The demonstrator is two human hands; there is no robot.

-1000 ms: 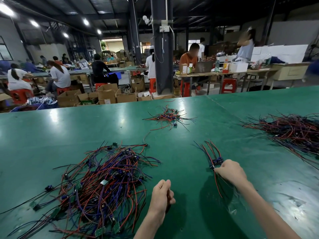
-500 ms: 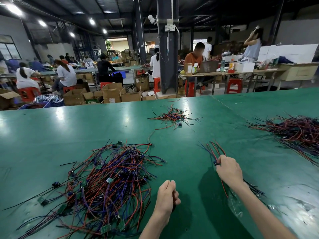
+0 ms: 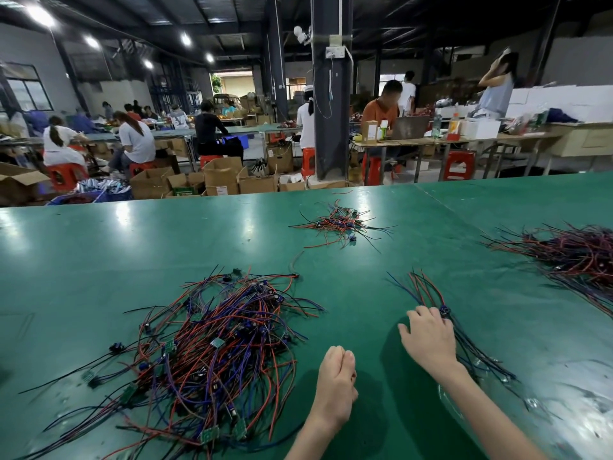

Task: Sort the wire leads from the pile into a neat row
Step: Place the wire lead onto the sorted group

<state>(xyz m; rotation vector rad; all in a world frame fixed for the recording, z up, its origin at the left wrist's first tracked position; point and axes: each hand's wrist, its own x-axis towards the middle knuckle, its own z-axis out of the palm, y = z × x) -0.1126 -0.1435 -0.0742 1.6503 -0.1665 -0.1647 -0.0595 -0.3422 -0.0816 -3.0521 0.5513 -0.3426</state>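
left hand (image 3: 335,383) — loosely clenched, nothing seen in it, just right of tangled pile (image 3: 215,343) | right hand (image 3: 428,336) — fingers spread flat, pressing small lead bundle (image 3: 426,288) | both on green table (image 3: 99,254)

Wire-lead groupings on green table (image 3: 99,260): 4.
- large pile (image 3: 212,346), near left: 1
- small pile (image 3: 338,224), far centre: 1
- edge pile (image 3: 577,254), far right (cut off by the frame): 1
- aligned bundle (image 3: 443,310), near right: 1

Leads per grouping: too tangled to count.
Hands: 2, left hand (image 3: 335,376) and right hand (image 3: 428,336).
Dark pillar (image 3: 331,111): 1.
Laptop (image 3: 409,127): 1.
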